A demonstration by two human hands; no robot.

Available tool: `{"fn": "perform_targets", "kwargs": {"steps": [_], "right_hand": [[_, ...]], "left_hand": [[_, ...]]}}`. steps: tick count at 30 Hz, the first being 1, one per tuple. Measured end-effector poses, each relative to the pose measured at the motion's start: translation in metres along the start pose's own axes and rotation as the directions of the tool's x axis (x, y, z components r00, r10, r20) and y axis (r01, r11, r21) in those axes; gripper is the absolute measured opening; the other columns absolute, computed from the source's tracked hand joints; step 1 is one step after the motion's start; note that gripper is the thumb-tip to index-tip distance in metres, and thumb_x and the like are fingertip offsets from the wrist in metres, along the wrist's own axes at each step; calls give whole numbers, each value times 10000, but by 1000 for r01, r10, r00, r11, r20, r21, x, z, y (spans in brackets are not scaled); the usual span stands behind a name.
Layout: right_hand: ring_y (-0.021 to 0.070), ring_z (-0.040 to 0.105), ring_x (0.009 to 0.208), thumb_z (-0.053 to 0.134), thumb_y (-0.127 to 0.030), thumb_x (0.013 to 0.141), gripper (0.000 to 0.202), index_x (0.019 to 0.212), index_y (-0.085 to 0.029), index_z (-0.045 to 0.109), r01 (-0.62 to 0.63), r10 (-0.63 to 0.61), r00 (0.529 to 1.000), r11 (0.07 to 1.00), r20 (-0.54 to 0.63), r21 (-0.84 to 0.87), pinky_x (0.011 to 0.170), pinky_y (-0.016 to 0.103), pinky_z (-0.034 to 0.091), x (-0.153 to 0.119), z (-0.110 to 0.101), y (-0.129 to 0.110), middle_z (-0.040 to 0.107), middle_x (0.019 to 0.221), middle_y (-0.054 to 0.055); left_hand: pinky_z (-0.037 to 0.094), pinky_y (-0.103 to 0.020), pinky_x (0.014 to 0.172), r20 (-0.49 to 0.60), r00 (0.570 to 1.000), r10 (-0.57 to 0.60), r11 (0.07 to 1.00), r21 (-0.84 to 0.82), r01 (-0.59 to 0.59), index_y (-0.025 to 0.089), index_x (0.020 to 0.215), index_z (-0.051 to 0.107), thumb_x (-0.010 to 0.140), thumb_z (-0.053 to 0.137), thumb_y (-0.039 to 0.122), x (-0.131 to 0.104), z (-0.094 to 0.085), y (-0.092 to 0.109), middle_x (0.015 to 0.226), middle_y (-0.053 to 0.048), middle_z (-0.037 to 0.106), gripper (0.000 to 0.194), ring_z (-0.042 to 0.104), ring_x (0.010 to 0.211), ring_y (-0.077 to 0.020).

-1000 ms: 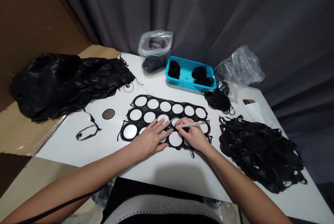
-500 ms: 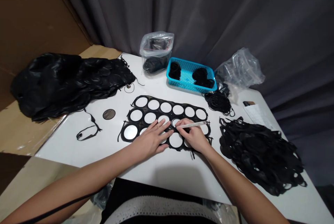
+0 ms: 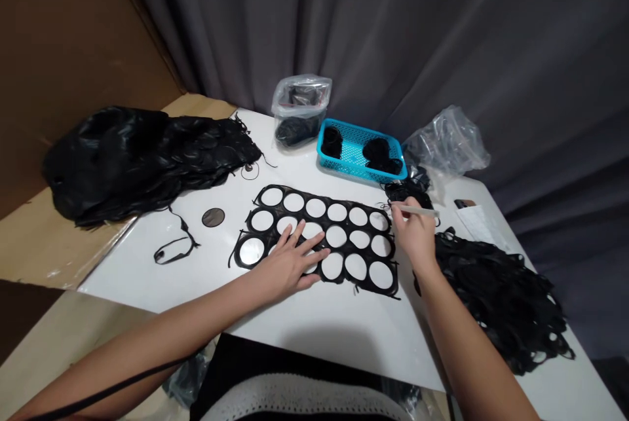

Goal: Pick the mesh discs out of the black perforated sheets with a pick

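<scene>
A black sheet (image 3: 322, 219) with rows of round holes lies flat on the white table (image 3: 304, 326). My left hand (image 3: 291, 262) rests on its lower left part, fingers spread and holding nothing. My right hand (image 3: 413, 231) is just past the sheet's right edge, fingers closed round a thin pale tool (image 3: 417, 210), perhaps tweezers. Thin black strands (image 3: 384, 205) show by the tool's tip. Beyond that hand is a small heap of thin black rings (image 3: 405, 190), partly hidden by it.
A blue basket (image 3: 361, 173) holding black rings stands at the back, beside a clear bag (image 3: 301, 110). Black piles lie at left (image 3: 147, 159) and right (image 3: 506, 296). A dark disc (image 3: 213, 217), a loose strip (image 3: 177, 254) and another clear bag (image 3: 449, 139) are also there.
My right hand has moved from the middle of the sheet to the right and away from me, still with the pale tool. My left hand stays on the sheet. The view has shifted slightly.
</scene>
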State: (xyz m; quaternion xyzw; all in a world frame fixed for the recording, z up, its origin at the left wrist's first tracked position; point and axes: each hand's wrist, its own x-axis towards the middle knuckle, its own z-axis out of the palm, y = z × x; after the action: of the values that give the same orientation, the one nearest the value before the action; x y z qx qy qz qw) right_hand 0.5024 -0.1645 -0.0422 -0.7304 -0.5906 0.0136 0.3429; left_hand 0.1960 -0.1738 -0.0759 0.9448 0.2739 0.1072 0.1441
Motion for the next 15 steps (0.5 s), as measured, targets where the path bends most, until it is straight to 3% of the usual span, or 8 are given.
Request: {"fn": "perform_targets", "kwargs": {"steps": [4,8,11,15], "right_hand": [[185,536,619,575,-455,859,289,686,-231,520,-160,106,967,959,230,232,608,292,374,-1,12,-24,600,632,7],[177,559,663,591,-461,862,283,716,-223,543,-218,-5,882,882,471,417,614,278,389,-27,41,-68,614,677,-6],[191,607,760,571,-403,890,222,773,-216,592,-184,-127,825,861,551,474,695,289,434,-43,52,-88,665,776,9],[202,648,857,577,-335,890,148,810,-215,614,-157,-203,793,843,574,515,799,312,463,-52,54,-92,714,882,25]], "left_hand": [[304,-556,1176,-64,998,-8,1000,-10,7,184,1447,474,955,609,420,-9,-5,-8,1591,-159,342,562,271,1488,-366],[344,-482,1179,-153,986,-61,997,32,67,144,1424,486,984,562,379,-24,-4,-16,1553,-181,402,504,359,1457,-313],[334,-474,1189,-146,987,-62,995,70,73,156,1420,498,979,577,361,-32,0,-17,1554,-169,407,493,363,1456,-303],[313,-481,1200,-135,989,-65,993,84,77,166,1422,497,969,592,355,-34,2,-16,1566,-155,392,500,340,1468,-306]]}}
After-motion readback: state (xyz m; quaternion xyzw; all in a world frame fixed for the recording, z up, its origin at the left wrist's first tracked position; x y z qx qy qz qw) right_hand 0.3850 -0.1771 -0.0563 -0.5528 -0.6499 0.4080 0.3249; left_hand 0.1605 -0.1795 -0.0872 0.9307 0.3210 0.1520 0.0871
